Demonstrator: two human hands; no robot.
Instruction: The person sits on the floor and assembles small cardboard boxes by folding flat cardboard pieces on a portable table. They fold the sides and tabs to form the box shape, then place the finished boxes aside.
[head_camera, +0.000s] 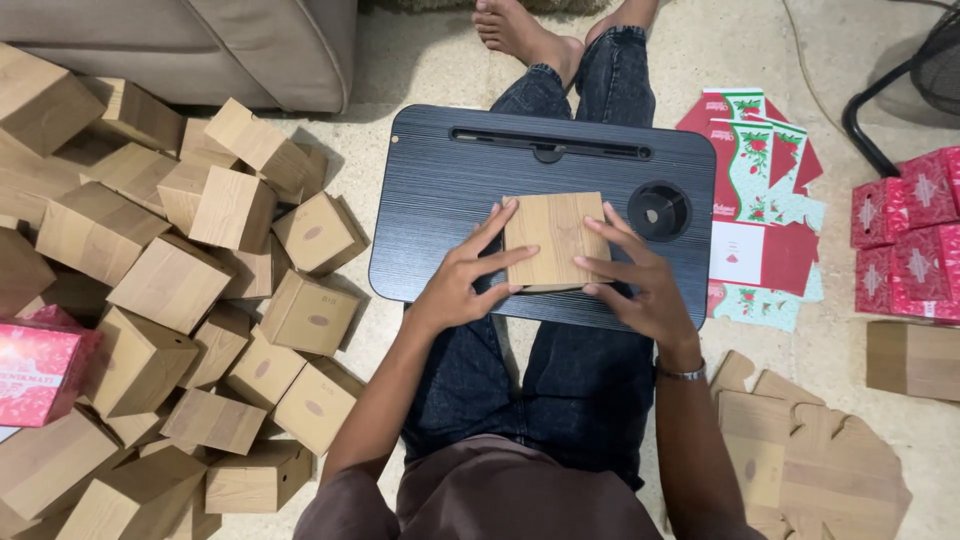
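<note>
Two hands on one wood-print box mid lap desk: left hand and right hand spread, pressing its sides. Dozens of folded boxes piled left of desk (flat blanks remain right).

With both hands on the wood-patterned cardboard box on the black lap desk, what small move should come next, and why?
Probably lift the square wood-patterned cardboard box off the black lap desk and set it left, on the pile of similar boxes. It looks closed, and the left hand and right hand already grip its sides.
</note>
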